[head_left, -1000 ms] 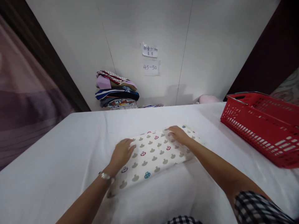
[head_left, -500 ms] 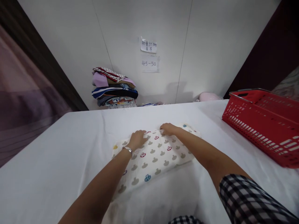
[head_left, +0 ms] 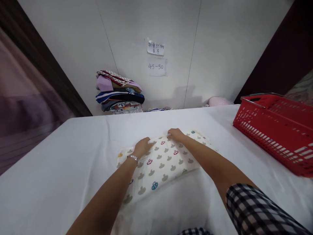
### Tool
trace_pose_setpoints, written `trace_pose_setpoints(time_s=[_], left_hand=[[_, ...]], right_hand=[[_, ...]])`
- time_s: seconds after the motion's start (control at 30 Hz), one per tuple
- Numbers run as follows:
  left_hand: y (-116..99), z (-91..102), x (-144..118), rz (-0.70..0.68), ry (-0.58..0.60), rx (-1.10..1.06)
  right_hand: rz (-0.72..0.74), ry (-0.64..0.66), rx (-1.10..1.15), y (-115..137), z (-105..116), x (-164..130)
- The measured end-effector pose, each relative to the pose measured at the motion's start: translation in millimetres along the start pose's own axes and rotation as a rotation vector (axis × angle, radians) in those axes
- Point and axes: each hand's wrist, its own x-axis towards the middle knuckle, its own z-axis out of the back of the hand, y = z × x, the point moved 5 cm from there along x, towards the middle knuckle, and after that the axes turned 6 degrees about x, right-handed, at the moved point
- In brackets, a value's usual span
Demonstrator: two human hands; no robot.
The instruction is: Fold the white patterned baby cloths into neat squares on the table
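A white cloth [head_left: 158, 163] printed with grey, red, blue, yellow and green mushrooms lies in a folded, oblong shape on the white-covered table. My left hand [head_left: 142, 147], a silvery bracelet at its wrist, grips the cloth's far edge left of the middle. Farther right along that edge, my right hand [head_left: 175, 134] has its fingers closed on the fabric. Both sets of fingertips are partly hidden by the hands and the cloth. The right forearm passes over the cloth's right end.
A red plastic basket [head_left: 274, 130] with a metal handle stands on the table [head_left: 61, 163] at the right. Behind the table is a stack of folded fabrics [head_left: 119, 93], with a pink item [head_left: 218, 101] farther right. Handwritten paper notes [head_left: 156, 57] hang on the wall.
The cloth's right part has shifted slightly away from me and to the left, and a green mushroom shows more clearly near its front edge. Both hands remain at the far edge.
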Motion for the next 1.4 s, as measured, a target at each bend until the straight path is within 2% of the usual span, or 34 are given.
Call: trace_pose_setpoints(time_s=[0.1,0.27,0.4,0.53,0.7,0.77,0.93,1.0,1.13,1.3,1.4], left_hand=[[3.9,2.5,-1.4,-0.020,-0.001,0.017],[25.9,9.9,-10.1,0.091,0.002,0.239],[42.5,11.2,-22.9,0.119,0.009,0.294],[45.0,8.7,-31.4,0.078,-0.042,0.317],[43.3,3.3,-33.7,0.045,-0.075,0.338],[42.9,2.6,-35.0,0.025,-0.119,0.353],[43.1,8.1,-44.7,0.003,-0.334,0.374],[43.8,9.5,-49.5,-0.001,-0.371,0.367],[46.2,9.6,-54.5,-0.002,-0.400,0.387],[52.4,4.0,-48.9,-0.008,-0.375,0.340],[55.6,1.7,-45.7,0.003,-0.347,0.312]], right_hand=[[0.024,-0.044,0.033,-2.4,-5.7,-3.5],[0.041,-0.090,0.064,-6.7,-11.2,-9.8],[0.036,-0.112,0.047,-9.7,-9.8,-13.9],[-0.051,-0.154,-0.026,-15.8,-8.7,-15.1],[-0.074,-0.207,-0.070,-18.8,-12.9,-13.4],[-0.079,-0.227,-0.073,-20.3,-14.7,-12.9],[-0.095,-0.271,-0.081,-24.2,-15.8,-16.3],[-0.079,-0.297,-0.093,-28.8,-14.2,-22.7],[-0.126,-0.325,-0.140,-61.9,-8.7,-49.6],[-0.451,-0.298,-0.071,-133.9,-2.5,-92.7],[-0.511,-0.246,0.016,-154.5,-4.5,-100.9]])
